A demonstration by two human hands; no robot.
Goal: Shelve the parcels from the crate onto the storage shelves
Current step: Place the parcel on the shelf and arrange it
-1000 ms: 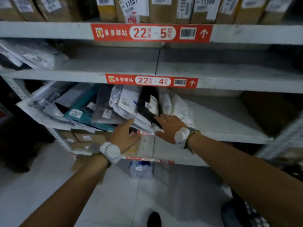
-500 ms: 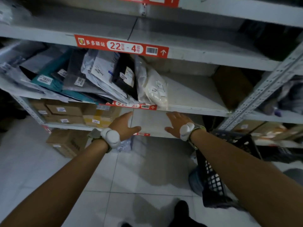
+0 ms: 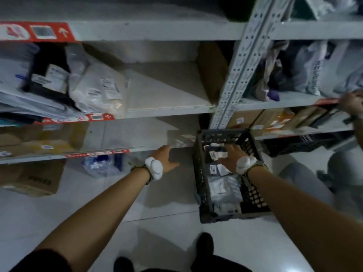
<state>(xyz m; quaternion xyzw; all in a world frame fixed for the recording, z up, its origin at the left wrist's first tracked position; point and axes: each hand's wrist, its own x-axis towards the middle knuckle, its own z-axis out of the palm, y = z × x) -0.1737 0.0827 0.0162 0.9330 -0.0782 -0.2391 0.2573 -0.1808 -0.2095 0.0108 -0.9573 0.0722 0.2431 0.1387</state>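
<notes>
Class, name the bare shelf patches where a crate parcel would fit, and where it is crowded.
Middle shelf: bare between the white bag and the upright post. Lower shelf: bare between the cardboard boxes and the crate. Crowded: the piled bags at left, and the right bay.

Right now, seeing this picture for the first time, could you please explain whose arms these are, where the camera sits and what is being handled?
No machine here: a person wears a camera on the head, looking forward and down, so both bare arms are that person's own. Each wrist carries a white rounded band. The left hand hangs open before the grey metal shelves. The right hand reaches into the dark plastic lattice crate on the pale tiled floor, down to the grey bagged parcels inside; whether it grips one is unclear. Brown cardboard boxes sit on a lower shelf.
</notes>
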